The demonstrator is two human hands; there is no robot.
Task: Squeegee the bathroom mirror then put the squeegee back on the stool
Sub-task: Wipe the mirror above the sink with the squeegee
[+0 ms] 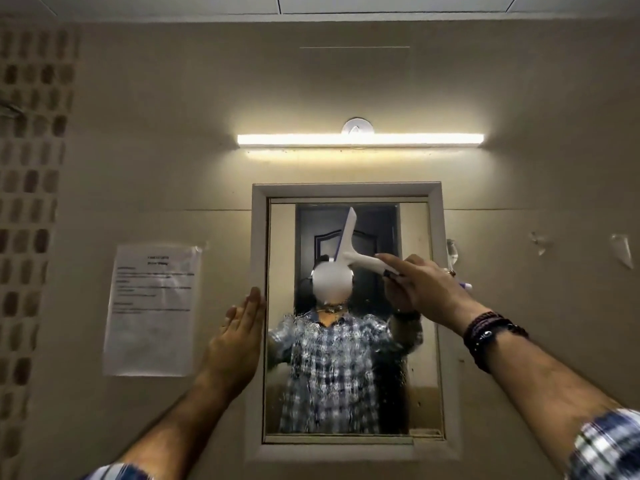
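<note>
A white-framed bathroom mirror (415, 375) hangs on the beige wall, its lower glass streaked with water. My right hand (422, 289) grips the handle of a white squeegee (349, 244), whose blade stands nearly upright against the upper middle of the glass. My left hand (239, 327) lies flat with fingers together against the mirror's left frame, holding nothing. The stool is out of view.
A lit tube light (360, 139) runs above the mirror. A printed paper notice (152, 310) is taped to the wall left of the mirror. Clear plastic hooks (621, 254) stick to the wall on the right. A patterned tile strip (31, 188) covers the far left.
</note>
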